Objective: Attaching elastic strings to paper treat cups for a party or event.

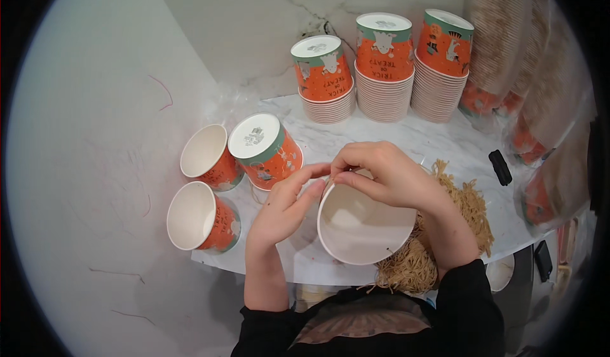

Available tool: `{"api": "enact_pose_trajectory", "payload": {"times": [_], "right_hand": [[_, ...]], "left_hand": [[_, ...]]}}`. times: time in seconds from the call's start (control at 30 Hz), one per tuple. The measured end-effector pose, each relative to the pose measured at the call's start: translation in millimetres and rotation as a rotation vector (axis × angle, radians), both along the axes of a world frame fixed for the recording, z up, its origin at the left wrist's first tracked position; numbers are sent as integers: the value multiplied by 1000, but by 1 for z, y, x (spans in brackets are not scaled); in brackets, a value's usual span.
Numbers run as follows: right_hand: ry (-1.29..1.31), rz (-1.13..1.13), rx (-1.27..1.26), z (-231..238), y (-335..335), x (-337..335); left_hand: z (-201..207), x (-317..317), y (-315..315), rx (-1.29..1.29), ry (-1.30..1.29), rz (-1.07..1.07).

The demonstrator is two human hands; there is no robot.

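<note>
A large paper bucket [362, 227], white inside, stands before me with its open mouth up. At its far left rim my right hand [389, 174] pinches the edge, thumb over the inner side. The fingers of my left hand [279, 208] meet at the same spot from outside; what lies between their tips is too small to make out. A dark speck shows near the bucket's near right rim. Bundles of tan cord [410, 265] lie to the right, partly under my right forearm. A thin tan strand [255, 195] curves on the table to the left.
Two open orange-and-green buckets [192, 216] and an upside-down one [254, 136] stand at left. Three upside-down stacks [384, 96] line the back. Plastic-wrapped stacks [502, 39] fill the right side. A small black object [500, 168] lies near them. Loose threads [117, 272] hang at left.
</note>
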State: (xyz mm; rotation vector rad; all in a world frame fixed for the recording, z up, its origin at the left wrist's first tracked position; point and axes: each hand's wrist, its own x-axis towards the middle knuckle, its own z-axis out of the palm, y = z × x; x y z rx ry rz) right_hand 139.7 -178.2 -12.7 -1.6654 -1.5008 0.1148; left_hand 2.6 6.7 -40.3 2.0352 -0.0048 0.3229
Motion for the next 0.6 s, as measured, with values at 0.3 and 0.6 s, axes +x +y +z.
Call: {"api": "enact_pose_trajectory", "payload": {"times": [0.3, 0.6], "right_hand": [[17, 44, 70, -4, 11, -4], [82, 133, -10, -7, 11, -8]], "left_hand": [[-9, -5, 4, -414, -77, 17], [31, -33, -4, -808, -61, -216]]}}
